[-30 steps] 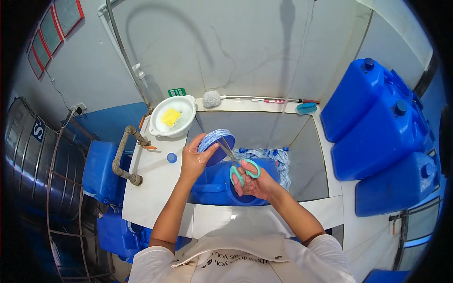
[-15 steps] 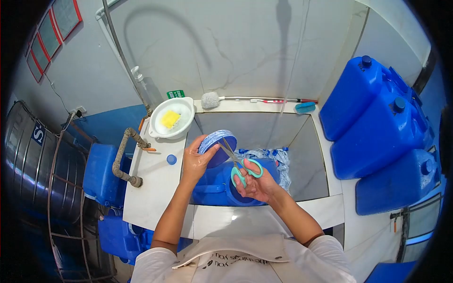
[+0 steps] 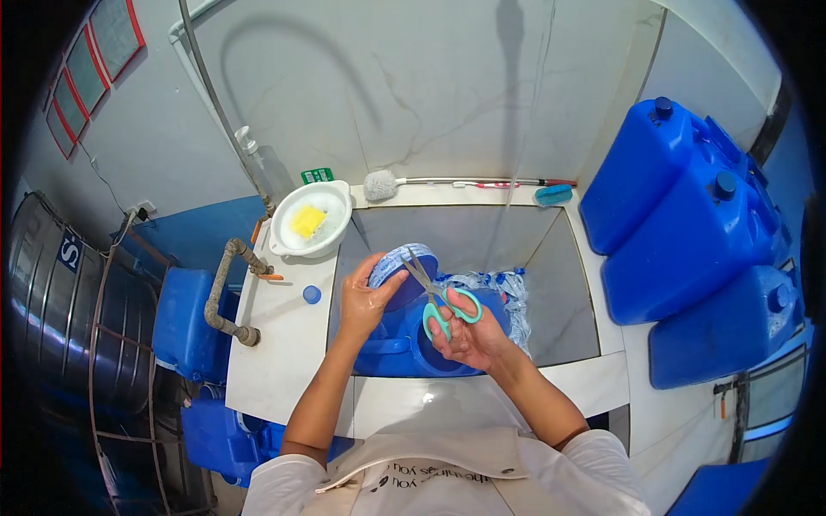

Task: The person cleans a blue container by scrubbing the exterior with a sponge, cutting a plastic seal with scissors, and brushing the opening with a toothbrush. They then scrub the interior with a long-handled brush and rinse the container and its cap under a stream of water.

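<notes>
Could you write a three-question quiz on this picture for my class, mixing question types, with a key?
1. Multiple choice: What does the person's right hand hold?
A) a sponge cloth
B) scissors
C) a bottle

2. True or false: The yellow sponge lies in the white basin.

3. Fill in the blank: The round blue object is held by the person's ____ hand.

Key:
1. B
2. True
3. left hand
</notes>
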A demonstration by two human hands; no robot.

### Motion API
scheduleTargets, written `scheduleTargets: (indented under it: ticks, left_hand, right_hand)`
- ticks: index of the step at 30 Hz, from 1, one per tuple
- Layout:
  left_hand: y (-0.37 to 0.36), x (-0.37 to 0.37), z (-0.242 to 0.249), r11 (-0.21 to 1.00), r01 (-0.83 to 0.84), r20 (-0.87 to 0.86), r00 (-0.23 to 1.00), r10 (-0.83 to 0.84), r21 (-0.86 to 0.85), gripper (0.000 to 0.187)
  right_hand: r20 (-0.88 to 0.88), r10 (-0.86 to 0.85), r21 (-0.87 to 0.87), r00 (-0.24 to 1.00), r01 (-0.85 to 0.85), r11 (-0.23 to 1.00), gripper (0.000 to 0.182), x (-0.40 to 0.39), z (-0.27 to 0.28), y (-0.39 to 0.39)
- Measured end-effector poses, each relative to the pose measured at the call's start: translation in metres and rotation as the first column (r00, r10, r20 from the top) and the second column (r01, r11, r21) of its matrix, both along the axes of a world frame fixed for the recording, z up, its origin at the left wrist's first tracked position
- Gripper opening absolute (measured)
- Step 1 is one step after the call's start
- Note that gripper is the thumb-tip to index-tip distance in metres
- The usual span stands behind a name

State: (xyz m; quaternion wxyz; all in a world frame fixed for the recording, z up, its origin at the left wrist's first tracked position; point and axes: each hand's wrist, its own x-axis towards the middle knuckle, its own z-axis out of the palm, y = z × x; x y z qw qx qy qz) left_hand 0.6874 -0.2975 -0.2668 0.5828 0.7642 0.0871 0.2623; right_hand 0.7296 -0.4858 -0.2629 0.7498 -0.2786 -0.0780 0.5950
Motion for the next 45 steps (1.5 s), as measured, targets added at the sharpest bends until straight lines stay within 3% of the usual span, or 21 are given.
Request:
scheduleTargets:
  ticks: [6,8,9,10,13,14,15,17,18,20,21,23,24,26,28,30,33,37,39,42,45]
  left_hand:
    - [0.011,0.007,-0.005,0.969,0.013,0.026,1.000,-0.006,-0.247,0.030]
    - [0.011,0.008,0.003,0.685,0.107,0.088,0.994,-0.062,-0.720,0.036]
    - [0.013,0.009,0.001,0.602,0.164,0.146,0.986,-0.079,-0.781,0.036]
    - [0.008,0.010,-0.003,0.602,0.168,0.149,0.985,-0.083,-0.780,0.036]
    - [-0.022,0.008,-0.016,0.321,0.242,0.180,0.961,-0.210,-0.916,0.039]
    - [-0.020,0.007,-0.020,0.322,0.249,0.185,0.958,-0.217,-0.914,0.039]
    - [-0.014,0.006,-0.024,0.518,0.218,0.095,0.963,-0.253,-0.827,0.045]
    - [-0.009,0.006,-0.021,0.839,0.145,0.097,0.989,-0.111,-0.525,0.053]
    - [-0.002,0.008,-0.010,0.840,0.145,0.101,0.989,-0.108,-0.523,0.053]
    - [0.011,0.004,0.014,0.946,0.322,-0.165,0.931,-0.325,-0.047,0.045]
    - [0.003,0.005,0.025,0.947,0.288,-0.125,0.944,-0.306,-0.143,0.038]
    - [0.008,0.012,0.017,0.969,0.210,-0.102,0.969,-0.224,-0.130,0.037]
    - [0.009,0.017,0.012,0.983,0.139,-0.083,0.985,-0.149,-0.117,0.035]
    - [0.007,0.021,0.006,0.991,0.085,-0.056,0.994,-0.091,-0.106,0.032]
    - [0.002,0.023,0.002,0.979,0.036,-0.089,0.995,-0.055,-0.202,0.032]
    - [-0.002,0.025,0.000,0.963,0.050,-0.076,0.994,-0.073,-0.264,0.032]
    - [-0.007,0.024,0.008,0.939,0.059,-0.060,0.995,-0.084,-0.340,0.031]
    - [-0.008,0.020,0.007,0.936,0.068,-0.067,0.993,-0.097,-0.346,0.029]
    - [-0.021,0.015,-0.005,0.969,0.072,-0.048,0.995,-0.086,-0.237,0.030]
    - [-0.013,0.015,0.000,0.983,-0.029,-0.034,0.999,0.023,-0.181,0.032]
    - [-0.004,0.018,0.013,0.980,-0.068,-0.023,0.998,0.065,-0.185,0.032]
  right_hand:
    - [0.004,-0.047,0.013,0.999,0.047,0.999,0.049,0.004,-0.011,-0.009]
    - [0.005,-0.135,0.043,0.991,0.135,0.990,0.042,0.008,-0.019,-0.004]
    - [0.342,-0.401,-0.047,0.850,0.442,0.896,0.034,0.010,-0.018,0.003]
    - [0.648,-0.534,-0.021,0.543,0.714,0.700,0.031,0.011,-0.016,0.010]
    - [0.487,-0.608,-0.045,0.627,0.714,0.699,0.037,0.018,-0.018,0.022]
    - [0.399,-0.623,-0.036,0.672,0.691,0.722,0.040,0.022,-0.020,0.024]
    - [0.401,-0.627,-0.031,0.667,0.695,0.719,0.040,0.031,-0.018,0.018]
    - [0.733,-0.325,-0.041,0.597,0.516,0.855,0.046,0.052,-0.012,-0.001]
    - [0.736,-0.324,-0.037,0.595,0.514,0.857,0.046,0.053,-0.011,-0.001]
    - [0.793,-0.235,0.002,0.561,0.385,0.923,0.038,0.052,-0.011,0.000]
    - [0.794,-0.227,-0.002,0.563,0.376,0.927,0.038,0.055,-0.013,-0.001]
    - [0.972,-0.164,0.231,-0.165,0.787,0.573,0.025,0.067,-0.016,-0.001]
    - [0.972,-0.163,0.233,-0.170,0.783,0.577,0.025,0.063,-0.009,-0.003]
    - [0.847,-0.155,-0.122,0.509,0.469,0.875,0.026,0.038,0.013,-0.014]
    - [0.643,0.002,-0.168,0.766,0.138,0.976,0.041,0.015,0.018,-0.011]
    - [0.423,-0.046,-0.059,0.905,0.078,0.995,0.045,0.009,0.001,-0.006]
    - [0.216,-0.090,0.025,0.972,0.087,0.996,0.049,0.010,-0.012,-0.001]
    - [0.176,-0.109,-0.013,0.978,0.113,0.994,0.051,0.013,-0.012,0.007]
    - [0.123,-0.403,-0.073,0.907,0.413,0.908,0.052,0.023,-0.014,0.011]
    - [0.255,-0.352,-0.051,0.901,0.376,0.925,0.052,0.021,0.002,-0.009]
    - [0.109,-0.179,-0.028,0.978,0.183,0.983,0.058,0.009,0.003,-0.013]
